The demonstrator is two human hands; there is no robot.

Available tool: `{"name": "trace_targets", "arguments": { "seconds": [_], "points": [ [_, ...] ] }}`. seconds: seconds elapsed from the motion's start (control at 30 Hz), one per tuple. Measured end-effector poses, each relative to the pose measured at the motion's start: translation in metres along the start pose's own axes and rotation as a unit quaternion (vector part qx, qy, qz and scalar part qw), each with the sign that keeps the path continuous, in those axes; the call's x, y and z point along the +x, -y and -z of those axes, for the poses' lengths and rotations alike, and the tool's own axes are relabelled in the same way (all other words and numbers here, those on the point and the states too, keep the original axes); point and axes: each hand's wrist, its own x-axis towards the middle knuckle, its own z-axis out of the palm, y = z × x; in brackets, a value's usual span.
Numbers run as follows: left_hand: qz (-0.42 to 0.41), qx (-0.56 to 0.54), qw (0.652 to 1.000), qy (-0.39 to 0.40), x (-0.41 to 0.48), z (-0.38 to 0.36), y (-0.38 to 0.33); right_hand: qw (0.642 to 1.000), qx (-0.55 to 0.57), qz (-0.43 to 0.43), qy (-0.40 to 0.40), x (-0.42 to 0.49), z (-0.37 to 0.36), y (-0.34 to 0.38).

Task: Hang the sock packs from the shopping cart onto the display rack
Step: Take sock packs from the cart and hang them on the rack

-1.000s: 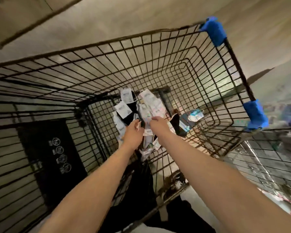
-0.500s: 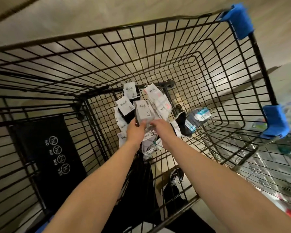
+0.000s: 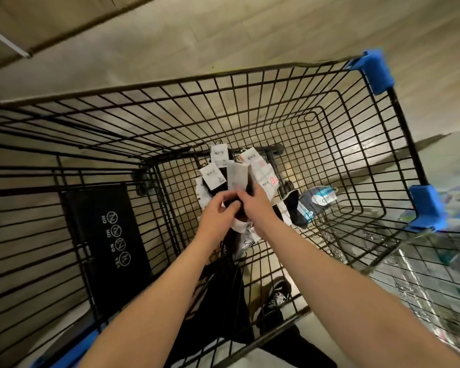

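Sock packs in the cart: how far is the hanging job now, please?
Nothing looks hung yet; no display rack is in view. In hand: the left hand and right hand together grip a bunch of sock packs low inside the shopping cart. Left: lifting that bunch out, the blue-labelled pack lying on the cart floor, and hanging them all.

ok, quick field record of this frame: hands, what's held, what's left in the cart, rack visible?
left hand: closed on the sock bundle, low inside the cart
right hand: gripping the same bundle from the other side
sock bundle: several packs with white labels, fanned upward
loose pack: blue-and-white label, lying on the cart floor to the right of the hands
shopping cart: black wire, blue corner guards
display rack: not in view
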Motion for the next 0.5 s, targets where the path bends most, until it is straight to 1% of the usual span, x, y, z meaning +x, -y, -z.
{"name": "trace_targets", "arguments": {
  "seconds": [0.07, 0.13, 0.23, 0.3, 0.37, 0.43, 0.5],
  "points": [
    [0.002, -0.038, 0.999, -0.034, -0.002, 0.009, 0.001, 1.000, 0.014, -0.012, -0.013, -0.003, 0.003, 0.002],
    [0.006, -0.039, 0.998, -0.056, -0.004, 0.016, 0.000, 1.000, 0.013, -0.019, -0.005, -0.006, 0.004, 0.003],
    [0.033, -0.053, 0.998, -0.029, -0.008, 0.020, -0.002, 0.998, 0.035, -0.037, 0.029, -0.010, 0.000, 0.001],
    [0.057, -0.074, 0.996, -0.013, -0.007, 0.021, 0.000, 0.997, 0.016, -0.047, 0.052, -0.015, -0.007, 0.000],
    [0.076, -0.080, 0.994, -0.019, -0.006, 0.023, 0.004, 0.998, -0.007, -0.035, 0.061, -0.016, -0.013, -0.004],
    [0.080, -0.078, 0.993, -0.033, -0.005, 0.026, 0.009, 0.998, -0.002, -0.028, 0.051, -0.016, -0.020, -0.008],
    [0.071, -0.067, 0.994, -0.044, -0.003, 0.031, 0.016, 1.000, -0.003, -0.022, 0.021, -0.015, -0.026, -0.011]
  ]
}}
